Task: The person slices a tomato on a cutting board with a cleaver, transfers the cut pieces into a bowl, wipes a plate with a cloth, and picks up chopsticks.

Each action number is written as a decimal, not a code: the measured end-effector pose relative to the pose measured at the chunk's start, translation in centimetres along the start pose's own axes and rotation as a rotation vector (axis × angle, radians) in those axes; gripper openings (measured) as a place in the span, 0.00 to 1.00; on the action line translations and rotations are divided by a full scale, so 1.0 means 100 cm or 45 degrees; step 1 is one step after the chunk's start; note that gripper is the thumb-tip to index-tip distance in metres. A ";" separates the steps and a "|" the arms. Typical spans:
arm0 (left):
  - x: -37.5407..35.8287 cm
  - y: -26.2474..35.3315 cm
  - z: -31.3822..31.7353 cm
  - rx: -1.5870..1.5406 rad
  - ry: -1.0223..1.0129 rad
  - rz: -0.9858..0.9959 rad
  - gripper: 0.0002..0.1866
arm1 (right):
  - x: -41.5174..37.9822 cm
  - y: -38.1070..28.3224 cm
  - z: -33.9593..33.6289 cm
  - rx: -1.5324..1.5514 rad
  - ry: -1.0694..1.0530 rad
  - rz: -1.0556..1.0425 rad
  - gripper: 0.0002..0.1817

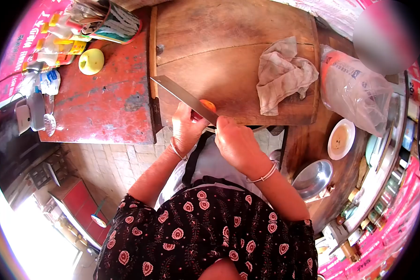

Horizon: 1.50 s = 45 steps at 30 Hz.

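Note:
My right hand (237,142) grips the handle of a long steel knife (182,95), whose blade slants up and left over the wooden chopping board (219,60). My left hand (187,128) holds a small orange piece of food (208,105) at the board's near edge, right against the blade. Both wrists wear thin bangles. How the fingers hold the food is partly hidden by the knife.
A crumpled grey cloth (280,74) lies on the board's right side. A clear plastic bag (354,88), a small white bowl (340,138) and a metal bowl (312,178) sit to the right. On the red table (107,102) at left are a yellow-green fruit (91,61) and bottles.

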<state>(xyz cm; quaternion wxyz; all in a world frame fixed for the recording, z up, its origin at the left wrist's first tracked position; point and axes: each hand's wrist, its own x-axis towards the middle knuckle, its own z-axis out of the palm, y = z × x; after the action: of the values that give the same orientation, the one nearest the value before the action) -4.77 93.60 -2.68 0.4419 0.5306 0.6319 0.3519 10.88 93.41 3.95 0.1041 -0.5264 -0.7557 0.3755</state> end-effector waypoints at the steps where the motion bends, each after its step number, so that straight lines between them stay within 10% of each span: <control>1: 0.000 0.000 -0.001 -0.020 -0.009 -0.009 0.15 | -0.004 0.001 -0.003 0.010 -0.033 0.016 0.03; 45: 0.005 -0.002 0.001 0.198 0.046 -0.011 0.19 | 0.016 0.037 0.026 -0.064 -0.026 0.002 0.07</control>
<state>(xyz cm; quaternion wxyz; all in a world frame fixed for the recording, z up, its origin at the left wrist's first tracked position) -4.83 94.01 -3.00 0.3892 0.5542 0.6676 0.3094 11.43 94.24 -0.70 0.0827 -0.5254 -0.7656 0.3619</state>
